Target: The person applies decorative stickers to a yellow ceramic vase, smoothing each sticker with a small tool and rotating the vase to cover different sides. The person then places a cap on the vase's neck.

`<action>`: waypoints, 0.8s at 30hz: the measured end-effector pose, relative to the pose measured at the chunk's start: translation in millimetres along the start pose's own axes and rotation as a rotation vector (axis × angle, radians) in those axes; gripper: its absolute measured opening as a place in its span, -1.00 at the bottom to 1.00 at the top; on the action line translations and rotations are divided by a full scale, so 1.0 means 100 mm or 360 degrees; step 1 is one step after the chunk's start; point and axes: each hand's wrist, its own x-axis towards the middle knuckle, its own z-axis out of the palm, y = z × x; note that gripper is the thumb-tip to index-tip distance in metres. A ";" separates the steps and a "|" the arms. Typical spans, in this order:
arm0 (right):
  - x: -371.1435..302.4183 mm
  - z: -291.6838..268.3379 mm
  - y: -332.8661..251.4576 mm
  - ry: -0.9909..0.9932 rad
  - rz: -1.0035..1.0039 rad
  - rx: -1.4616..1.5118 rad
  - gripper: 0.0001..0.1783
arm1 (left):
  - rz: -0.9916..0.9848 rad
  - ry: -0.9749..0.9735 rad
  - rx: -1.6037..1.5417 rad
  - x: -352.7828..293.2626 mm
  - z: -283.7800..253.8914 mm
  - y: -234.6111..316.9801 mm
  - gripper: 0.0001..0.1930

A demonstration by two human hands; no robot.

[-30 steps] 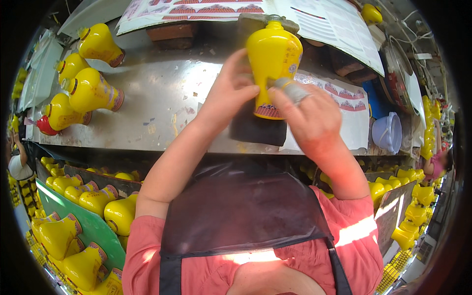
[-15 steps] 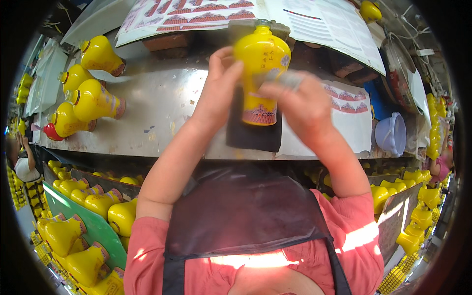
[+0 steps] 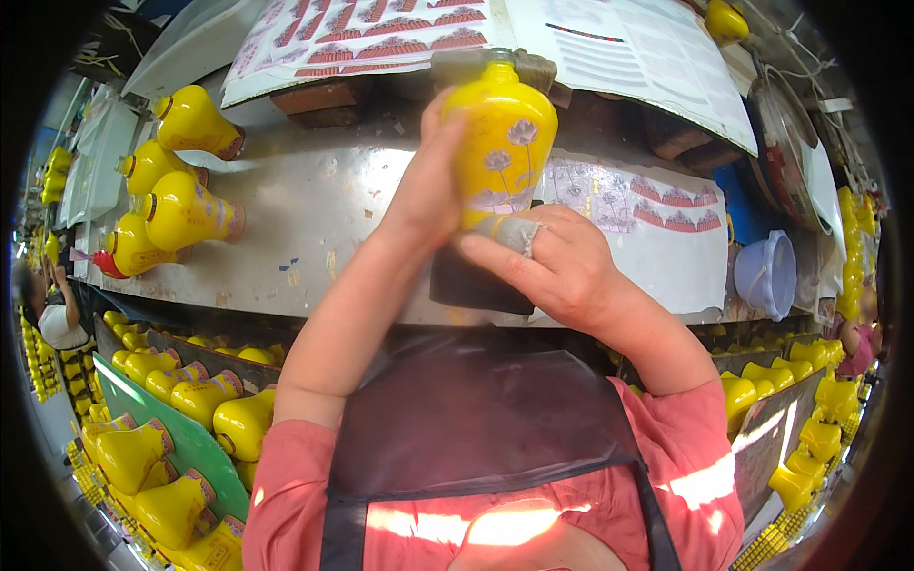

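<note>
A glossy yellow bottle (image 3: 495, 109) with purple lotus pictures lies neck away from me over a dark pad (image 3: 476, 288) on the metal table. Closed round its left side is my left hand (image 3: 433, 181), its fingertips hidden behind it. My right hand (image 3: 562, 262) is curled at the bottle's lower end, thumb and a finger against it. A grey, frayed-edged cover (image 3: 514, 233) wraps that finger. The hand hides the bottle's base. The bottle's neck is by a dark block (image 3: 536, 71).
Several yellow bottles (image 3: 190, 209) lie at the table's left. Decal sheets (image 3: 400, 38) rest on raised boards at the back; another decal sheet (image 3: 666, 247) lies right of the pad. A pale blue bucket (image 3: 766, 274) stands at right. More bottles (image 3: 195, 395) fill racks beside me.
The bottle has turned, so lotus pictures now face up instead of the writing. My right hand has moved down to its lower end, and my left hand has shifted round its side.
</note>
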 end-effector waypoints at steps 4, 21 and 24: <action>0.08 -0.07 0.23 0.0112 0.0461 -0.0262 -0.51 | 0.0176 -0.0034 0.0096 0.01 -0.09 -0.11 -0.35; 0.63 -0.28 0.57 0.0010 0.0853 0.0085 -0.70 | 0.0773 0.0182 0.1826 -0.08 -0.01 -0.12 0.01; 0.76 -0.34 0.67 0.0020 0.1101 0.0313 -0.70 | 0.0750 0.0206 0.1895 -0.10 0.03 -0.09 0.02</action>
